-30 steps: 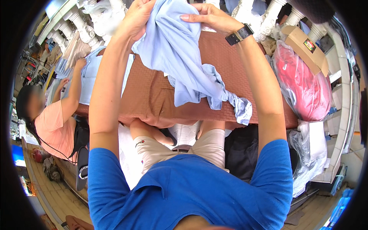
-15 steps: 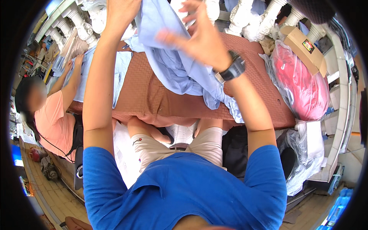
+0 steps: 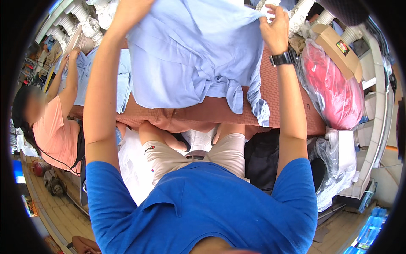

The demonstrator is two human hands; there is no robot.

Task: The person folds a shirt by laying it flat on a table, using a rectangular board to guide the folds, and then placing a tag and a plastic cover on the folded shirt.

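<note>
A light blue shirt hangs spread between my raised hands. Its lower edge droops over the brown-covered table, and a crumpled, sleeve-like part trails down on the right. At the top left of the cloth, my left hand grips it, though the fingertips are cut off by the upper edge of the view. My right hand, with a black watch at the wrist, pinches the shirt's upper right edge between thumb and fingers. The other fingers of that hand are raised.
More light blue cloth lies flat at the table's left, where a seated person handles cloth. On the right are a plastic bag of red cloth and an open cardboard box. White balusters line the far side.
My right hand has swung right and up and taken the shirt's edge. The shirt, bunched and hanging before, is now spread wide between both hands. The left hand stays near the top.
</note>
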